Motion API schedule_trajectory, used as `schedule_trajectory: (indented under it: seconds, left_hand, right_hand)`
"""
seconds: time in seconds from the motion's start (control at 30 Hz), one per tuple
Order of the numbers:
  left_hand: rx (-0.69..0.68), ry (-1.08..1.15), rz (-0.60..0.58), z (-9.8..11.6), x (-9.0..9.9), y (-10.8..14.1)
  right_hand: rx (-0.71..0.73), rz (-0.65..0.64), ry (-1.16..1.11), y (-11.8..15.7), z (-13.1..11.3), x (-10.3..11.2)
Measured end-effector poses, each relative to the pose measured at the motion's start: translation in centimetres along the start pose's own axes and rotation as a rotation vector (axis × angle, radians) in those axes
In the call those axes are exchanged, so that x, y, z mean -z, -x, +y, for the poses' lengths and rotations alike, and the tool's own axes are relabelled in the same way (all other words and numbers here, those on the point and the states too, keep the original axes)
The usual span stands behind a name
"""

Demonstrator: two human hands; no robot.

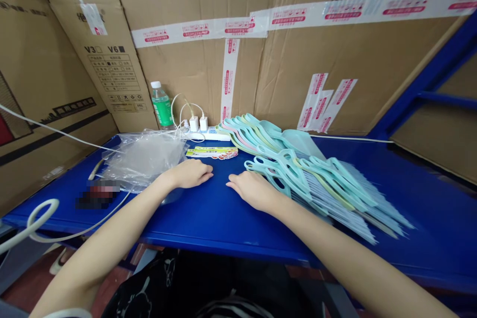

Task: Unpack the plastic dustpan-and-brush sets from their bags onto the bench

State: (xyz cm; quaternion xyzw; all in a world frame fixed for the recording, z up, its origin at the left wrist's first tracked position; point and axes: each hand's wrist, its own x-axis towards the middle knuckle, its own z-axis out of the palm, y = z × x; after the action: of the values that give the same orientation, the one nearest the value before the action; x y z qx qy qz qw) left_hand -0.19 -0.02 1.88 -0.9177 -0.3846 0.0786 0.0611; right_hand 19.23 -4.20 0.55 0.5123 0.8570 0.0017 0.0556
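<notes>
My left hand [189, 174] lies flat on the blue table top [208, 213], holding nothing, just right of a crumpled clear plastic bag [143, 159]. My right hand [253, 190] rests palm down a short way from it, also empty, its outer edge close to a pile of pale mint plastic hangers [309, 179]. A second row of pastel hangers [253, 134] lies fanned out behind that pile. A strip of printed yellow-and-white labels [212, 152] lies on the table beyond my hands, between the bag and the hangers.
A white power strip [206, 133] holds two white chargers, with a green-labelled water bottle [162, 107] beside it. Taped cardboard boxes [201, 69] form the back wall. A blue metal shelf frame [428, 79] rises at right. White cable [40, 221] loops at the left edge.
</notes>
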Motion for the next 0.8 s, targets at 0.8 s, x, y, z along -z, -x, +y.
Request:
schedule_trajectory:
  seconds: [0.8]
  left_hand:
    - [0.043,0.016,-0.043,0.3,0.3,-0.1]
  right_hand:
    - [-0.098,-0.053,-0.024,0.7,-0.6,1.8]
